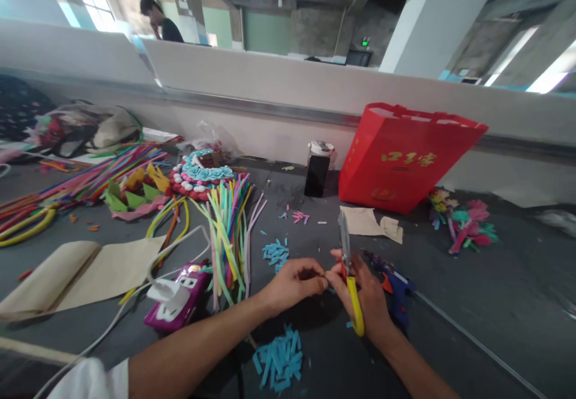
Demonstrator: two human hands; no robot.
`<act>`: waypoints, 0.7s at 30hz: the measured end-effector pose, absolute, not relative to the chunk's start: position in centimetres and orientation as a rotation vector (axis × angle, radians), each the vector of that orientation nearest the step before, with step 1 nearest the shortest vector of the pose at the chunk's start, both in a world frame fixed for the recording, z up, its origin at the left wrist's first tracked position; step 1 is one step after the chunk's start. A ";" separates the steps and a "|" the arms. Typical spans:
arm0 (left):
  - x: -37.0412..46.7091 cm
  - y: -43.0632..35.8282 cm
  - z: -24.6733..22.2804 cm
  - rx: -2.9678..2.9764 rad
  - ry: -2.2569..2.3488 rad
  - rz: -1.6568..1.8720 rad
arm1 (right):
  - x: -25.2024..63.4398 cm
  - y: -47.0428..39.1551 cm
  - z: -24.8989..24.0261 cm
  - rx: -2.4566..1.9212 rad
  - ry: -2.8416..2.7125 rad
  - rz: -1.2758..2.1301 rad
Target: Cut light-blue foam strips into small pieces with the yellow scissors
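My right hand (368, 300) is closed around scissors (355, 306) with a yellow and red handle; their blades point away from me. My left hand (294, 282) is pinched, thumb against forefinger, its tips close to the fingers of my right hand. Whatever lies in that pinch is too small to make out. Below my left hand is a heap of short blue cut pieces (279, 360), and a smaller blue pile (275, 254) lies beyond it. Just right of my right hand rests a blue glue gun (400, 294) with its cord running to the lower right.
Fuzzy coloured stems (229, 231) lie left of my hands, near a purple power strip (177, 297) with a white plug. Behind stand a phone (317, 176) against a bottle (321, 147) and a red paper bag (405, 159). Fluffy flowers (472, 225) lie right. A person (164, 21) is beyond the partition.
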State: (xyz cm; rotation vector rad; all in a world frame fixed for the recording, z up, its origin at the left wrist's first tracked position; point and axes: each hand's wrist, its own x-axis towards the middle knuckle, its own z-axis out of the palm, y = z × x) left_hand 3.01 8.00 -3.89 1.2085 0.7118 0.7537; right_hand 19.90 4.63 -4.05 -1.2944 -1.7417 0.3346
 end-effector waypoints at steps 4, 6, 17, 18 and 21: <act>2.9 8.0 -4.2 1.179 0.669 0.784 | 19.7 4.4 -4.1 -1.282 -1.768 0.348; 2.9 8.0 -4.3 1.181 0.667 0.796 | 19.6 4.3 -4.1 -1.320 -1.771 0.345; 2.5 7.8 -2.2 0.824 0.628 0.974 | 18.8 -0.2 -2.9 -1.688 -1.512 0.054; 2.5 7.8 -2.0 0.779 0.610 0.989 | 18.7 -0.9 -3.5 -1.700 -1.500 -0.033; 2.5 7.9 -1.8 0.704 0.582 1.015 | 18.3 -2.3 -5.7 -1.691 -1.611 -0.181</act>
